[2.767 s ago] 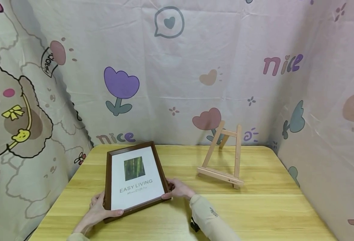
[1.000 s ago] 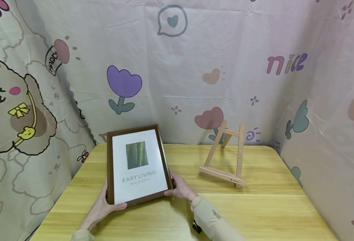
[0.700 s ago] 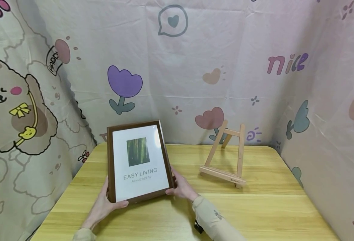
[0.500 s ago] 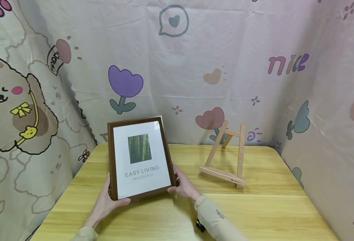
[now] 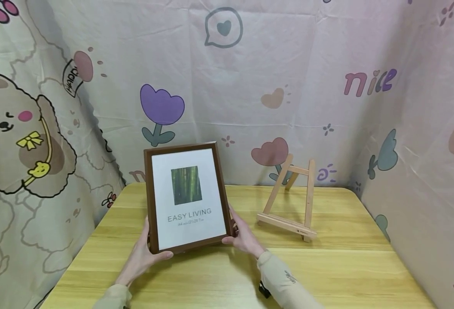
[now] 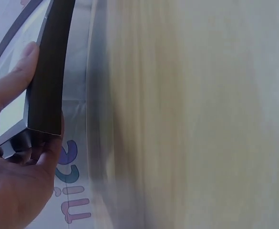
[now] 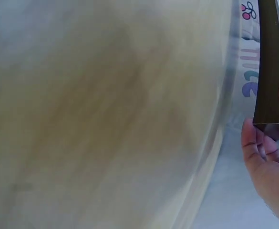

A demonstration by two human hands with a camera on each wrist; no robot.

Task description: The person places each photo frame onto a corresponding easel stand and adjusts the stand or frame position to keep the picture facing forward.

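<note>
A brown picture frame (image 5: 188, 197) with a white insert reading "EASY LIVING" and a small bamboo picture is held tilted up, facing me, left of the table's middle. My left hand (image 5: 141, 255) grips its lower left corner, thumb over the front edge and fingers curled behind. At the lower right corner my right hand (image 5: 246, 236) grips it the same way, its fingers partly hidden by the frame. Both wrist views show the frame's dark edge above the wooden surface. Right of the frame stands a small wooden easel (image 5: 284, 221) with a ledge at its front.
The light wooden table (image 5: 346, 266) ends at a printed cloth (image 5: 227, 86) hung along the back and both sides. A small black object (image 5: 264, 289) shows beside the right sleeve.
Both hands have raised the picture frame off its flatter lie, tipped it more upright and shifted it somewhat right towards the easel. The easel stays in place; the head view has shifted slightly.
</note>
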